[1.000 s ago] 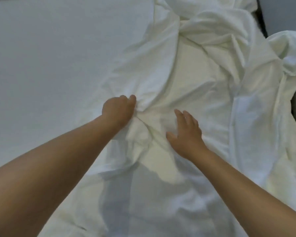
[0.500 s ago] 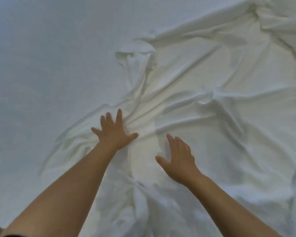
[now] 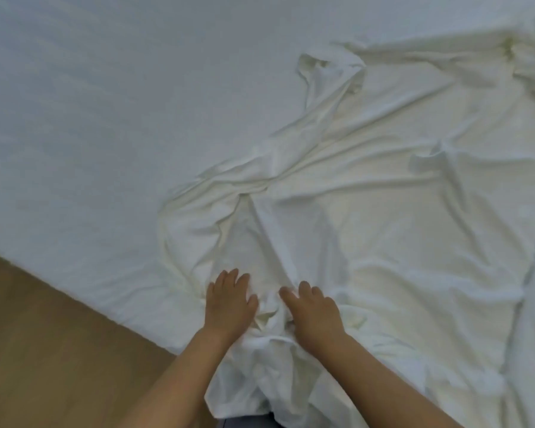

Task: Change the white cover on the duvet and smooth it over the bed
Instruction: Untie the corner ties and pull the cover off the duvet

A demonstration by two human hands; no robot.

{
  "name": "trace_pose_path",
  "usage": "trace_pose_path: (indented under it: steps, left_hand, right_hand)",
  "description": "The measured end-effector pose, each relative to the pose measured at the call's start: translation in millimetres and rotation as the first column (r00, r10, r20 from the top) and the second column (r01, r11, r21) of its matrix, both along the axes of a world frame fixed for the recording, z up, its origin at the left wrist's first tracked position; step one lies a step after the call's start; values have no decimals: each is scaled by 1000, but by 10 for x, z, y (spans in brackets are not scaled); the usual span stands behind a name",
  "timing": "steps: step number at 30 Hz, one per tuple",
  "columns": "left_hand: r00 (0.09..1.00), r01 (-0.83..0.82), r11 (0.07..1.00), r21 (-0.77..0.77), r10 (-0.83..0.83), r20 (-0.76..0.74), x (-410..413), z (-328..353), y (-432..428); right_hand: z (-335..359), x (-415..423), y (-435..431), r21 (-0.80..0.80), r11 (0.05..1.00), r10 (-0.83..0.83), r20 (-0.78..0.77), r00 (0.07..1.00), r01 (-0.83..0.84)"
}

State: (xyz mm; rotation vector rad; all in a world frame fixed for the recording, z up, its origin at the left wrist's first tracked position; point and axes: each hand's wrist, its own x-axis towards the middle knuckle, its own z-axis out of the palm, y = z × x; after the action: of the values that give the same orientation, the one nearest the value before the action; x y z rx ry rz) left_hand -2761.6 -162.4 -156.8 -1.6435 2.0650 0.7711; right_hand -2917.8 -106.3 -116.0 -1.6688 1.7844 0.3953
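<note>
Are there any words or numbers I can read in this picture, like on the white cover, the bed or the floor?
None: no word, label, brand, number or sign shows anywhere.
The white cover is plain, creased cloth with no tag in view.
The bed is plain white.
The wooden floor has no writing.

The bed (image 3: 105, 125) carries a rumpled white cover (image 3: 383, 230) — spread over its right side.
</note>
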Motion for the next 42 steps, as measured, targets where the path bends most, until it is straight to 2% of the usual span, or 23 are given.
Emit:
trace_pose_path:
  steps: [3,5,8,10,17,19,24,28,32,37,42]
  left_hand:
    - [994,22,998,-53,-27,-105,124,128,289]
    - [973,-101,994,40,107,-205,251,263,515]
    - [852,-342,900,272,419,-315,530,508,983]
    - [746,-449,816,363,566,-350,765,633,1385]
    - [537,-658,651,378,758,-371,1837,1141,2356]
    - [485,-706,613,355,784,-388,2134,1318,2442]
    - [452,-742,595,310,784,-425,2962,1540,2487]
    - [404,-767,554,323,809,-427,3829,1634,2504]
    - [378,-819,513,259,821,-429,4805,1766,2564]
    - [204,-895,348,279,876,-436,5834,1966,2620]
    - [24,-938,174,299,895,-445,6626,2020,2484]
  right_hand:
    - [173,46,181,-2,998,66,-54,996,-66]
    - [331,76,330,8,999,34,-53,998,-34]
    - [646,152,517,-35,996,-79,-30,996,78]
    - [860,276,649,-50,991,-127,25,992,128]
    - [1537,1082,979,-120,993,15,168,986,5]
    - [1698,1439,1023,-145,988,87,188,978,-60]
    - [1899,2616,998,-193,938,325,202,924,-288]
    - [1917,3759,816,-196,855,515,208,832,-480]
    - [1919,4813,715,-154,765,644,210,735,-626]
    - [1932,5865,572,-146,732,678,239,695,-665]
    - [1866,6862,254,-140,656,750,232,619,-742]
